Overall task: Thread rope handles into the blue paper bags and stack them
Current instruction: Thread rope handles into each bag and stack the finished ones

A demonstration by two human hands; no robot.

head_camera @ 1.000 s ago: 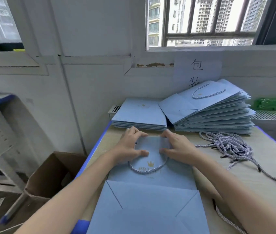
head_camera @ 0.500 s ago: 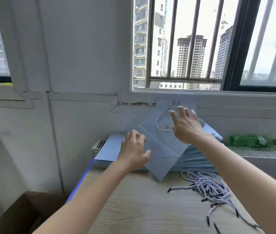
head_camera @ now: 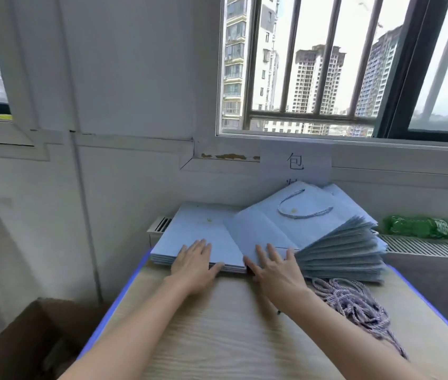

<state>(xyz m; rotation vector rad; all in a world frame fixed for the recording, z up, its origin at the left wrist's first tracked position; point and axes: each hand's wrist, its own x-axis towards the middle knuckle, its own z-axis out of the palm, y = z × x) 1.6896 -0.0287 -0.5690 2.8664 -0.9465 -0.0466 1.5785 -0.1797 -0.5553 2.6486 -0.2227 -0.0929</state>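
The left hand (head_camera: 193, 263) is laid flat, fingers straight, on the flat bag pile (head_camera: 200, 237); the right hand (head_camera: 275, 266) is pressed open on the handled bag stack (head_camera: 335, 242) beside it; loose ropes (head_camera: 354, 303) are heaped right of the right wrist.

Pale blue bags (head_camera: 198, 237), lilac-white twisted ropes (head_camera: 354, 303), green bottle (head_camera: 420, 227).

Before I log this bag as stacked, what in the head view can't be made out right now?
- Second character on the wall sign: hidden behind the finished stack.
- Bag count in the left stack: edges too fine.
- Gold logo on the top bag: blurred.
- Cardboard box: cut off by the frame edge.
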